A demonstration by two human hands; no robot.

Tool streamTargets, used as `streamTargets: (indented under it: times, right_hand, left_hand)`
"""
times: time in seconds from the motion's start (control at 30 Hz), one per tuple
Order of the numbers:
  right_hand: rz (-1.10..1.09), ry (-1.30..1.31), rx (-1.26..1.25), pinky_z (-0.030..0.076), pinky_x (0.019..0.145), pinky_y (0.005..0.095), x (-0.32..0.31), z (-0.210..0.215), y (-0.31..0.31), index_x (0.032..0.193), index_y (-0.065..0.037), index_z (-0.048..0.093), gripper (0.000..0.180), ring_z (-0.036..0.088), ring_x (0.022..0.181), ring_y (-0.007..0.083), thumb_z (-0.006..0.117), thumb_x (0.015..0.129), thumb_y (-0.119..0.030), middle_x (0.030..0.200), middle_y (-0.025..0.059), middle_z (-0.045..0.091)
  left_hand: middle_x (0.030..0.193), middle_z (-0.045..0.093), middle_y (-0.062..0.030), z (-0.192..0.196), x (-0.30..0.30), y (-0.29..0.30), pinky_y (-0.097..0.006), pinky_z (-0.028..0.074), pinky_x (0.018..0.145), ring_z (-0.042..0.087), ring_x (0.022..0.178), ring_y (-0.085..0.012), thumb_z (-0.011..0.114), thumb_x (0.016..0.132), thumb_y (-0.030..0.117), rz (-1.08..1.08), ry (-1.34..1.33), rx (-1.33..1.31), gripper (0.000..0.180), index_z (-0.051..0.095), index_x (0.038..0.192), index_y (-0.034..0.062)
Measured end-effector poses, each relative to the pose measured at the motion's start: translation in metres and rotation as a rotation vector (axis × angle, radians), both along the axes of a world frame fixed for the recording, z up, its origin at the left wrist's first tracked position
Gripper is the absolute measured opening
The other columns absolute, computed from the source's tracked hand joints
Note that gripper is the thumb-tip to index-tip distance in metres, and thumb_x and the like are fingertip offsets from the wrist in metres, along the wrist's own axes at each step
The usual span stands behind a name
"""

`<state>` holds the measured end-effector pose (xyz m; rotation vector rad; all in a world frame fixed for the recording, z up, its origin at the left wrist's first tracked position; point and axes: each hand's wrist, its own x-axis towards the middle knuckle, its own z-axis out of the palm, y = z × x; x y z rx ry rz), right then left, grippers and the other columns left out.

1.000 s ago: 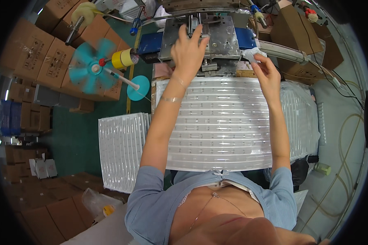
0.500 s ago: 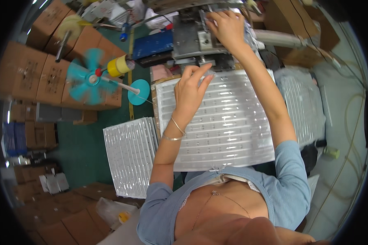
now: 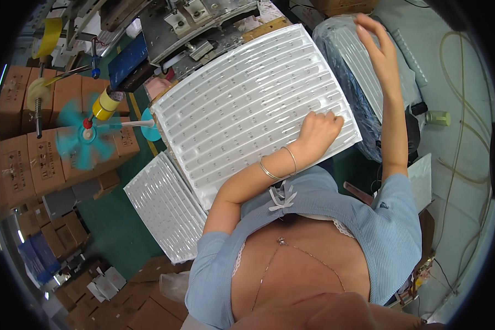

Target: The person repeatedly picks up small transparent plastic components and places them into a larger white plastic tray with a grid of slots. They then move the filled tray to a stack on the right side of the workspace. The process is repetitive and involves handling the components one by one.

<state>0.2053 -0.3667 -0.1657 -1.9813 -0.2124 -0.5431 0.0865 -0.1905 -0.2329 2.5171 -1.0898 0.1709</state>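
Note:
A large white ribbed plastic tray (image 3: 242,104) lies in front of me, with rows of small pieces along its grooves. Over its near right part rests my left hand (image 3: 320,132), fingers curled closed; whatever they hold, if anything, is hidden. My right hand (image 3: 380,52) is raised on the right with its fingers apart and nothing between them. It is above a plastic-wrapped stack of similar ribbed trays (image 3: 357,66). Past the tray's far edge stands a grey metal machine (image 3: 203,30) with small blocks bolted on it.
More ribbed trays (image 3: 162,212) are stacked at the left, lower down. A spinning teal fan (image 3: 87,135) stands beyond them, before stacked cardboard boxes (image 3: 44,159). A blue box (image 3: 129,60) sits beside the machine. Hoses (image 3: 451,137) hang along the right wall.
The view has turned toward the right. My right hand has left the machine for the wrapped stack. My left hand has come nearer, to the tray's right side, and its fingers have curled closed.

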Motion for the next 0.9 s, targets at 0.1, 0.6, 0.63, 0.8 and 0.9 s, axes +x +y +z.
streamTargets:
  times: [0.1,0.6,0.63,0.8,0.9]
  right_hand:
    - [-0.065,0.099,-0.012,0.039,0.093,0.0283,-0.034,-0.013,-0.029,0.109,-0.001,0.061,0.032,0.055,0.107,0.0153,0.060,0.088,-0.024,0.109,0.0072,0.063]
    - [-0.009,0.162,0.147,0.039,0.094,0.0290,-0.063,-0.038,-0.023,0.104,-0.001,0.063,0.023,0.055,0.105,0.0165,0.062,0.086,-0.015,0.109,0.0085,0.063]
    - [-0.004,0.161,0.140,0.039,0.094,0.0289,-0.062,-0.040,-0.023,0.105,-0.001,0.063,0.023,0.055,0.106,0.0166,0.062,0.086,-0.014,0.109,0.0085,0.063]
    - [0.064,0.216,0.248,0.038,0.096,0.0282,-0.065,-0.052,-0.026,0.108,0.000,0.061,0.022,0.054,0.109,0.0166,0.058,0.089,-0.009,0.113,0.0100,0.061]
    - [0.127,0.264,0.258,0.038,0.098,0.0297,-0.062,-0.062,-0.016,0.111,0.000,0.059,0.023,0.053,0.111,0.0185,0.056,0.090,-0.007,0.117,0.0124,0.058]
  left_hand:
    - [0.072,0.053,-0.0050,-0.011,-0.004,-0.004,-0.032,0.041,0.054,0.060,0.061,-0.0198,0.058,0.072,0.008,-0.008,0.039,0.168,0.017,0.056,0.089,0.0095]
    - [0.123,0.049,-0.0148,-0.018,-0.002,-0.034,-0.052,0.029,0.100,0.044,0.117,-0.0286,0.067,0.074,0.020,0.064,-0.026,-0.128,0.047,0.052,0.115,0.0054]
    - [0.124,0.050,-0.0146,-0.005,-0.004,-0.019,-0.050,0.030,0.099,0.044,0.117,-0.0291,0.067,0.075,0.021,0.103,0.028,-0.181,0.047,0.052,0.118,0.0073]
    - [0.106,0.060,-0.0130,0.039,-0.030,0.147,-0.039,0.043,0.085,0.057,0.095,-0.0293,0.063,0.078,0.011,0.681,0.091,-0.460,0.032,0.059,0.109,0.0051]
    - [0.091,0.065,-0.0105,0.043,-0.101,0.237,-0.029,0.046,0.071,0.058,0.075,-0.0180,0.058,0.085,0.012,1.240,0.110,-0.510,0.020,0.064,0.102,0.0028]
